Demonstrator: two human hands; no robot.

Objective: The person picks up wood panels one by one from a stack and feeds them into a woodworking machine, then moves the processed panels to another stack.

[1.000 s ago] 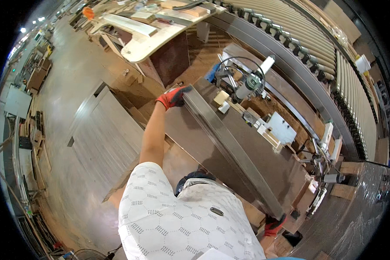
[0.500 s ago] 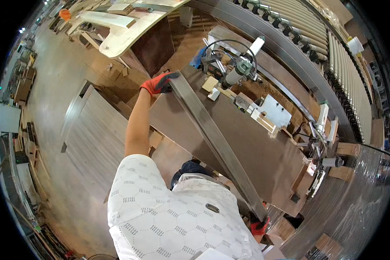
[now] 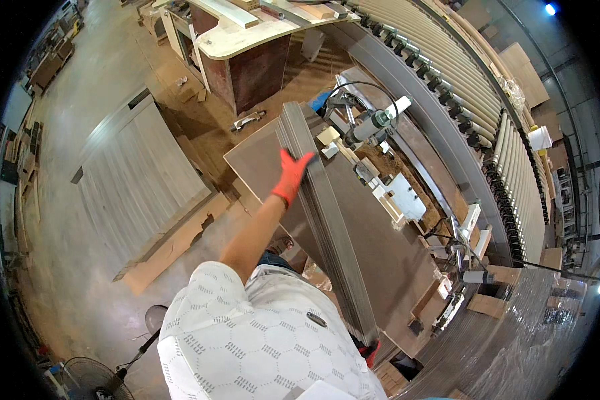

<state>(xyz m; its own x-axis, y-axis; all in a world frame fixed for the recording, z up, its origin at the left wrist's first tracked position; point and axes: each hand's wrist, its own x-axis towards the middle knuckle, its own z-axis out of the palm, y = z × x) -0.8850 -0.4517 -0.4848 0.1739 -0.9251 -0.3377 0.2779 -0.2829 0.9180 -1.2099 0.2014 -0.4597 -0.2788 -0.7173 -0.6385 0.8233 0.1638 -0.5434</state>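
Observation:
A long grey wooden board with grooves along its length slants across the brown tabletop, its near end close to my body. My left hand, in a red glove with dark fingertips, lies against the board's upper part with thumb and fingers spread apart. At the near end my right hand, also in a red glove, grips the board; most of its fingers are hidden behind the wood and my shirt. Clamp-like devices with grey cylinders line the table's far side, beside small wooden blocks and a white plate.
A roller conveyor runs behind the table. To the left a large grey slatted panel lies low over cardboard. A pale-topped workbench stands at the far left, a fan at lower left, a film-wrapped stack at right.
My left hand has left the board's far end and moved down along it, its fingers spreading. The board has turned to show its grooved side. My view has swung round slightly.

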